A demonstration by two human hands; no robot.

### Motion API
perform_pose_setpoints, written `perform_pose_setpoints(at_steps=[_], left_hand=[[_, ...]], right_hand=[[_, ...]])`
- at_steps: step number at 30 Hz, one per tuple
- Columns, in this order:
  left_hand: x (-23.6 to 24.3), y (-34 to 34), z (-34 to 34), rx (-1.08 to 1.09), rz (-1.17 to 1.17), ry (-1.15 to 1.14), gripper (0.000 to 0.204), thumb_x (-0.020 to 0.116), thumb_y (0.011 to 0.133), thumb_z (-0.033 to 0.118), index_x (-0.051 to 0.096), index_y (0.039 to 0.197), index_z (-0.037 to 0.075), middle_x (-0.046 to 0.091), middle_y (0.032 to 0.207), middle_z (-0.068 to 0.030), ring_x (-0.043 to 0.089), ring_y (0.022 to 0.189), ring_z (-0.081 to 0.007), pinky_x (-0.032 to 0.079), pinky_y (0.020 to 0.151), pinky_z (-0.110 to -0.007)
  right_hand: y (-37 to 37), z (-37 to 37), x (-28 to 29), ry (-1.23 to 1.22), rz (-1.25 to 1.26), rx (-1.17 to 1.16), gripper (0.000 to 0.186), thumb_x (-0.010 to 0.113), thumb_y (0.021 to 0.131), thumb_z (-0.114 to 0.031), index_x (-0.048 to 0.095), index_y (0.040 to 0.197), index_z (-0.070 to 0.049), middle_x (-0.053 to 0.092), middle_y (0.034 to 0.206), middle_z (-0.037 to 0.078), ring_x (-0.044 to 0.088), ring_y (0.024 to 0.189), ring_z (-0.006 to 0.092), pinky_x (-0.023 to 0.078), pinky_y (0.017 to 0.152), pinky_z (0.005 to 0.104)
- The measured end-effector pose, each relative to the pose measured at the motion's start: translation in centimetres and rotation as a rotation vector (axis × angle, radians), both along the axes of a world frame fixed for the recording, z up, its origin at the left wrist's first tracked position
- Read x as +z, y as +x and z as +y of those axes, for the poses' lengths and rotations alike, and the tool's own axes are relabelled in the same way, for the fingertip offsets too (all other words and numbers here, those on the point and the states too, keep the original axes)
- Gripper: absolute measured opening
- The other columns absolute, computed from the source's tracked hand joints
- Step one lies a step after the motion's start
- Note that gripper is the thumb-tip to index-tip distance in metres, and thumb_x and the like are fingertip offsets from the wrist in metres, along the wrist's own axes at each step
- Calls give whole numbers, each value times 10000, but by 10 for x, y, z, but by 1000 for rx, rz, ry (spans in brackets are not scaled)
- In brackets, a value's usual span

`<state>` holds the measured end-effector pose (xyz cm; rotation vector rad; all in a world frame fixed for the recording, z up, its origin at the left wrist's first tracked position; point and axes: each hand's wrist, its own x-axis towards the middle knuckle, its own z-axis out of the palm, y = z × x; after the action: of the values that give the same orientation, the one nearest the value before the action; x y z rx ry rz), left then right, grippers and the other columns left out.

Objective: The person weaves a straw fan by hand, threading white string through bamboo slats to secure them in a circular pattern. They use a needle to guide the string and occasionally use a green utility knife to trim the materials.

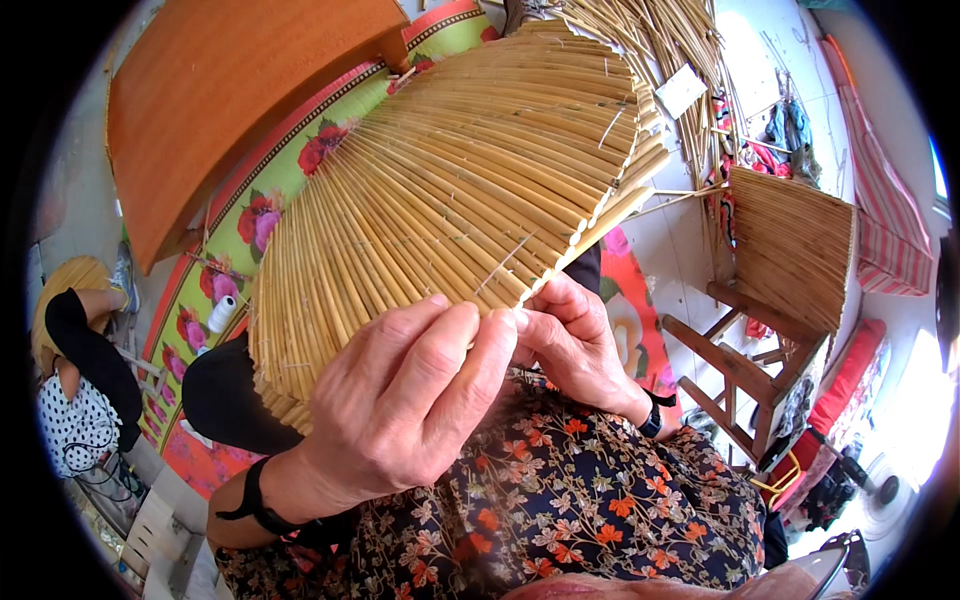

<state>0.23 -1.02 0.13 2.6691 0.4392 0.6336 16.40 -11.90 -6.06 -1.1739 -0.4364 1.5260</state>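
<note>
A stiff mat of straw-coloured stalks [440,170], sewn side by side with thin thread, curves across my lap and rises away from me. My left hand [400,390] is closed at the mat's near edge, its fingertips pressed together on the last stalks. Just to the right, my right hand [575,345] pinches the same edge near the cut stalk ends. The fingertips of both hands almost meet. Whether a thread or needle lies between them is hidden. A thin, straight pale piece lies on the stalks just above my fingers.
An orange-brown wooden table [230,100] stands at the far left, above a flowered floor covering [255,225]. A white thread spool [222,314] is beside my knee. Loose stalks [690,60] lie far right, near a wooden stool [790,260]. Another person [85,400] sits at left.
</note>
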Motion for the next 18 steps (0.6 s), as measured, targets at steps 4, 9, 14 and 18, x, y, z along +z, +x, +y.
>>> perform_pose_setpoints(at_steps=[4, 9, 14, 18], left_hand=[[0, -1, 2, -17, -10, 18, 333, 717, 717, -13, 691, 1045, -63, 643, 973, -140, 661, 856, -278, 583, 694, -344], [0, -5, 1, -10, -25, -15, 352, 699, 725, 29, 689, 1065, -59, 646, 988, -139, 656, 871, -279, 574, 709, -355], [-10, -15, 5, -56, -41, 34, 359, 664, 766, 97, 684, 1097, -40, 607, 1009, -83, 619, 865, -214, 551, 706, -314], [-11, -20, 3, -45, -51, 31, 348, 659, 776, 91, 676, 1093, -52, 591, 982, -64, 597, 825, -187, 537, 716, -302]], right_hand=[[-10, -1, -10, 23, 42, -64, 178, 584, 1011, -180, 574, 1101, -27, 611, 864, 7, 516, 688, 50, 440, 586, 196], [-19, 4, -5, 8, 112, -115, 188, 561, 1016, -157, 548, 1138, -16, 592, 886, 21, 521, 695, 61, 443, 585, 205], [-20, 12, 12, -7, 154, -150, 260, 555, 982, -110, 494, 1213, -6, 585, 906, 41, 545, 701, 90, 460, 586, 229], [-23, 12, 8, 71, 289, -157, 450, 531, 936, -44, 401, 1365, -12, 611, 1079, 114, 609, 848, 178, 508, 720, 319]])
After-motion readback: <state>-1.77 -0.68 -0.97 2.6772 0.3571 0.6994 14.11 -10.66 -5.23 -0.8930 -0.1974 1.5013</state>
